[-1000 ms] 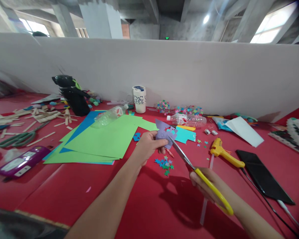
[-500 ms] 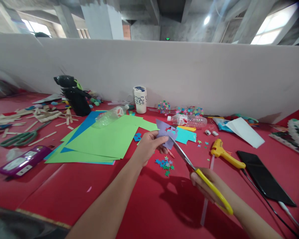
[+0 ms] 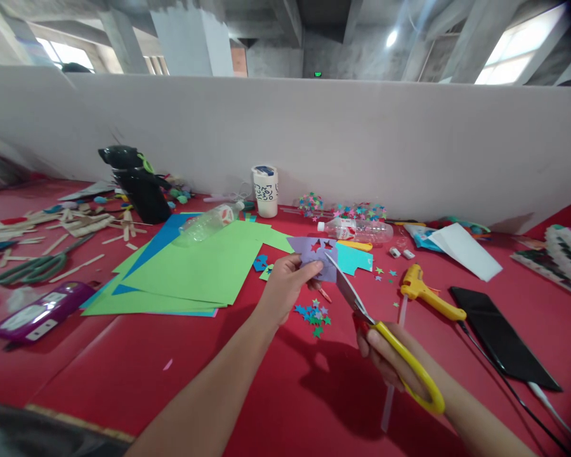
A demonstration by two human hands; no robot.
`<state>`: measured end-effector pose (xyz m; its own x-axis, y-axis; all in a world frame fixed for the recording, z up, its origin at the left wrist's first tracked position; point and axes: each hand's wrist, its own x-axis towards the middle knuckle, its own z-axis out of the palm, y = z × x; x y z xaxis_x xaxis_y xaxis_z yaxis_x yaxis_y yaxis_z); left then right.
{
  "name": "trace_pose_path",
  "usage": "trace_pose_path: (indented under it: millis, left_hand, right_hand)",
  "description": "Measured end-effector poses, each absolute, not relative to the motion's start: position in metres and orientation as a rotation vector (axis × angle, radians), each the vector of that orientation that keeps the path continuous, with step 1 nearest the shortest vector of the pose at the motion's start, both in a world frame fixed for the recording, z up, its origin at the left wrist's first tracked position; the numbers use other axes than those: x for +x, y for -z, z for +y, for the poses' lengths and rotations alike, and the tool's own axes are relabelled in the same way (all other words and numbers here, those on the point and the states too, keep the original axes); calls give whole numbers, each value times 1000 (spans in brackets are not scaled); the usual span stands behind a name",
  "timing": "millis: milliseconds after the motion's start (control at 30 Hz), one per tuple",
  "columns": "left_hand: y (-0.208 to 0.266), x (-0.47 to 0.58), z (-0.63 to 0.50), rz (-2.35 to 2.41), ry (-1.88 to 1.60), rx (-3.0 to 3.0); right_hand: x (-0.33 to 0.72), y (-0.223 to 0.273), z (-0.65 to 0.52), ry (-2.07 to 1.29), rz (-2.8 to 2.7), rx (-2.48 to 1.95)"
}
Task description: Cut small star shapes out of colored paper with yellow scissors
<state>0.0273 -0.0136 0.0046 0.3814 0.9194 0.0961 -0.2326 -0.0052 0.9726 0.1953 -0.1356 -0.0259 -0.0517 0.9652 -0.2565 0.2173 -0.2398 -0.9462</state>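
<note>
Between the thumb and fingers of my left hand point(image 3: 285, 285) is a piece of purple paper point(image 3: 327, 270) with star-shaped holes along its upper part. My right hand point(image 3: 390, 358) is wrapped round the yellow handles of a pair of scissors point(image 3: 354, 298). The blades point up and left, and their tips are at the paper's right edge; whether they touch it I cannot tell. On the red table below the paper lies a small pile of blue, green and purple paper stars point(image 3: 315, 314).
Green paper sheets point(image 3: 190, 266) lie to the left, with a clear plastic bottle point(image 3: 212, 222) on them. A yellow glue gun point(image 3: 431, 295) and a black phone point(image 3: 499, 333) with cables lie at the right. A white cup point(image 3: 265, 193) and black flask point(image 3: 137, 187) stand behind.
The purple paper has turned flatter towards me, so its star holes show more plainly. The scissors' blades have shifted slightly and the handles look wider apart. The view has moved a little.
</note>
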Motion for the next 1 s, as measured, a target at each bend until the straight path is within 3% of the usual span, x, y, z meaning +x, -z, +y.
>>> trace_pose_path:
  millis: [1000]
  left_hand:
    - [6, 39, -20, 649, -1114, 1094]
  right_hand:
    - [184, 35, -135, -1279, -1225, -1605]
